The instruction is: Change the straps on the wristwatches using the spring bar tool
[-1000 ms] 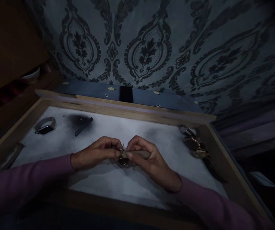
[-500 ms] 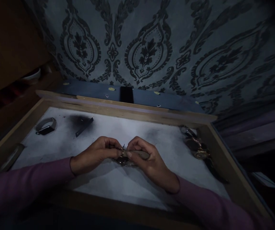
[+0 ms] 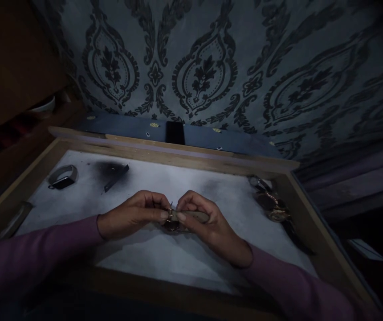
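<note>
Watch strap (image 3: pixel 196 216), or so it looks from where I stand, spans the gap between the two hands, over the middle of a shallow wooden box (image 3: pixel 165 149) with a white floor (image 3: pixel 144 263). Its long axis runs sideways, left to right, across the person's front. A small gold-coloured fitting (image 3: pixel 170 214) sits in the gap between the thumb tips, and the left hand (image 3: pixel 128 218) is nearer to it: that thumb is right up beside it, while the other stops a little short on the far side.

Both sets of fingers are pinched. The right hand (image 3: pixel 213 227) grips the strap's pale length, which reaches back under its curled fingers; the left grips the end by the fitting — exactly what its thumb covers, I can't make out. Just below the fitting hangs a dark, shiny part (image 3: pixel 171 226), too dim to name; whether it touches the floor, I can't tell.
</note>
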Motion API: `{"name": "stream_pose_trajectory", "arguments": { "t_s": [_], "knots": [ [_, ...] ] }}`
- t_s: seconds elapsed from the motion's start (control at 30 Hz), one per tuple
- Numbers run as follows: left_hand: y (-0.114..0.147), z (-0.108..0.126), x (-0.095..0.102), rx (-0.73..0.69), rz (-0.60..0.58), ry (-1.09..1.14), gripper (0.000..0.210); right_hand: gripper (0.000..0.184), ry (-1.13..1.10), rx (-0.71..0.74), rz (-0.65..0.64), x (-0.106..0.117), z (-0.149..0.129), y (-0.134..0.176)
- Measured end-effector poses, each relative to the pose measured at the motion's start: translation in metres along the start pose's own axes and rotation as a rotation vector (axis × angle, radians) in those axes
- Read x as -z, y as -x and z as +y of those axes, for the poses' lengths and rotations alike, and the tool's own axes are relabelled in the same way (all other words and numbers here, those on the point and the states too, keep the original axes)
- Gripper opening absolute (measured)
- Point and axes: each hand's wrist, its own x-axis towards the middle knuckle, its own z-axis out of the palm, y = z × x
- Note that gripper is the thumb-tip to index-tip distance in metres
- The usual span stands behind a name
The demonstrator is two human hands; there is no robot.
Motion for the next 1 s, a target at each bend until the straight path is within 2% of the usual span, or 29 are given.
{"name": "stream_pose_trajectory", "arguments": {
  "t_s": [0.3,0.53,0.7,0.83,0.93,1.0],
  "knots": [
    [0.0,0.006,0.005,-0.063,-0.018,-0.287,0.01,0.023,0.036,-0.042,0.033,0.003,0.004,-0.002],
    [-0.001,0.008,0.007,-0.06,-0.057,-0.369,0.012,0.033,0.041,-0.147,-0.06,0.009,0.012,-0.002],
    [-0.001,0.011,0.006,-0.112,-0.073,-0.482,0.009,0.036,0.029,-0.153,-0.131,0.013,0.014,-0.004],
    [0.0,0.013,0.007,-0.145,-0.048,-0.614,0.008,0.032,0.028,-0.141,-0.137,0.012,0.014,-0.004],
    [0.001,0.014,0.008,-0.217,-0.019,-0.704,0.009,0.031,0.02,-0.122,-0.093,0.01,0.014,-0.004],
    [0.002,0.016,0.008,-0.327,-0.002,-0.834,0.009,0.031,0.018,-0.107,-0.058,0.007,0.014,-0.004]
  ]
}}
